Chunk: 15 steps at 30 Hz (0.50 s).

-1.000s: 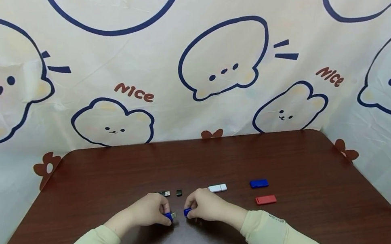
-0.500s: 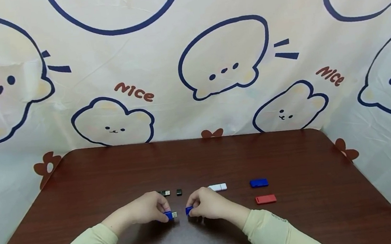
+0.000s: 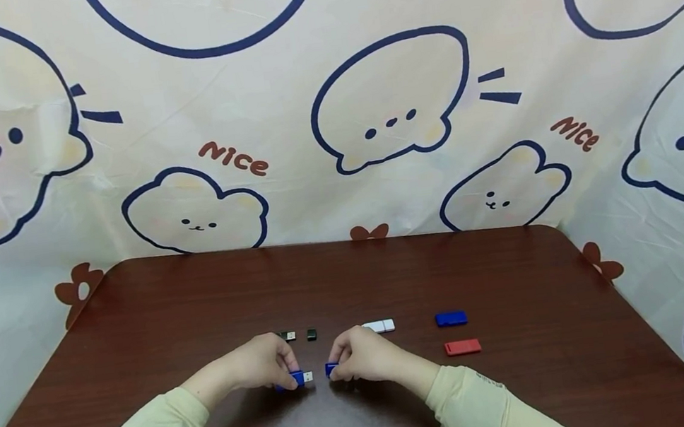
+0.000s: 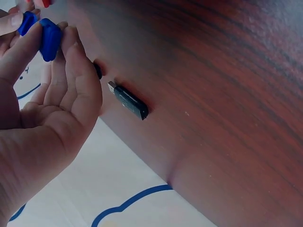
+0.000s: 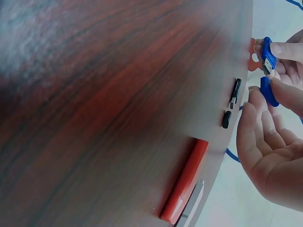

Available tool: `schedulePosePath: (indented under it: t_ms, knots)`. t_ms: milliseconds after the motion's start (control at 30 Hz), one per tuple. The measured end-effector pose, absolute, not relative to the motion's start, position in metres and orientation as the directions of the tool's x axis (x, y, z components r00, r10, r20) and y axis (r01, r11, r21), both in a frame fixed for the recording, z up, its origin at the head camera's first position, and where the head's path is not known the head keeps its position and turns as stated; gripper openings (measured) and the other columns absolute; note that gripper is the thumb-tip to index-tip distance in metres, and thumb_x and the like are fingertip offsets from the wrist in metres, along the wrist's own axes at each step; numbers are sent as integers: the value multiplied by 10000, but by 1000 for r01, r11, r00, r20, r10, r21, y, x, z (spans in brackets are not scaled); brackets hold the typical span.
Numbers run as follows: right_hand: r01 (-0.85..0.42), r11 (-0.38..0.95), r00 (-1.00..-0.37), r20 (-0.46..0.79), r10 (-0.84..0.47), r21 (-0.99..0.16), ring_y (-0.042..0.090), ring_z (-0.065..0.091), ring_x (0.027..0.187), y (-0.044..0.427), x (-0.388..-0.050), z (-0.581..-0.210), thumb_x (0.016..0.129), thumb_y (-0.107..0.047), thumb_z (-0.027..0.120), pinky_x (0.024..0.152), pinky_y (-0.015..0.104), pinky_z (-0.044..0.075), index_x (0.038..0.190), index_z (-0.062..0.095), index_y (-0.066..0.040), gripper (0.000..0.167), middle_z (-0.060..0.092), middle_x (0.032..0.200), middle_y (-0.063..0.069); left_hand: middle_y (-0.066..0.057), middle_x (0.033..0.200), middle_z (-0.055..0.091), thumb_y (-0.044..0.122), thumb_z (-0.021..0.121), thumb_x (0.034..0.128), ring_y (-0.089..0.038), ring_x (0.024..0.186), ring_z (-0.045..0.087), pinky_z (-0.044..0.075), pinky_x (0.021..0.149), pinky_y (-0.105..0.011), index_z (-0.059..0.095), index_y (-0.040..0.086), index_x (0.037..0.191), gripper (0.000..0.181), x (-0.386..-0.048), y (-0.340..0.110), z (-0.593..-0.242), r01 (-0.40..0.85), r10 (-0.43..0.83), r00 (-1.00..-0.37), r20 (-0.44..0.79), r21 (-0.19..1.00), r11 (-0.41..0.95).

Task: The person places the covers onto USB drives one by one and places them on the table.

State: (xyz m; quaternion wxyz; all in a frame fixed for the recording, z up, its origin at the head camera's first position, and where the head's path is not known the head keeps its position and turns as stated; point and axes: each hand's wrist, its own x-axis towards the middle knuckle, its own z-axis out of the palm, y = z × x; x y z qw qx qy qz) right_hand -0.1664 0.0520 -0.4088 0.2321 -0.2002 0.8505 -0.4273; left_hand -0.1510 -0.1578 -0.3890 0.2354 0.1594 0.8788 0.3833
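Note:
Between thumb and fingertips my left hand (image 3: 254,364) pinches a blue USB stick (image 3: 299,379), its metal plug bare and facing right. Opposite it, my right hand (image 3: 366,358) pinches a small blue cap (image 3: 331,369). A narrow gap separates plug and cap in the head view. From the right wrist view, the plug of the blue stick (image 5: 267,54) points at the cap (image 5: 268,91), just apart from it. The left wrist view shows the back end of the blue stick (image 4: 50,40) with the cap (image 4: 28,23) beyond it.
Behind the left hand lie an uncapped black USB stick (image 4: 130,100) and its black cap (image 3: 311,335). A white USB stick (image 3: 381,326) lies behind the right hand, partly hidden. Farther right are a blue stick (image 3: 451,318) and a red one (image 3: 463,347) on the brown table (image 3: 350,276).
The blue stick has turned slightly so its plug lies more level and shows more clearly. The right hand has shifted slightly right with the cap. Both grips are kept.

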Motion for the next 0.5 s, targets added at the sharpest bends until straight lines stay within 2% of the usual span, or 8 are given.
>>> schedulePosePath:
  t_ms: [233, 500]
  knots:
    - [-153, 550, -818, -208, -537, -821, 132, 584, 546, 53, -168, -411, 798, -55, 692, 520, 270, 505, 854, 705, -10, 73, 670, 668, 129, -1, 660, 621, -7, 712, 735, -87, 575, 515, 448, 525, -272, 659, 18, 796, 85, -152, -158, -389, 84, 464, -839, -283, 777, 624]
    - [-157, 538, -822, -193, -537, -828, 159, 605, 569, 52, -168, -409, 792, -34, 690, 534, 301, 518, 854, 695, 6, 74, 674, 695, 162, -13, 683, 635, 18, 720, 737, -84, 601, 534, 489, 564, -316, 646, 1, 811, 107, -152, -159, -388, 61, 464, -838, -287, 795, 603]
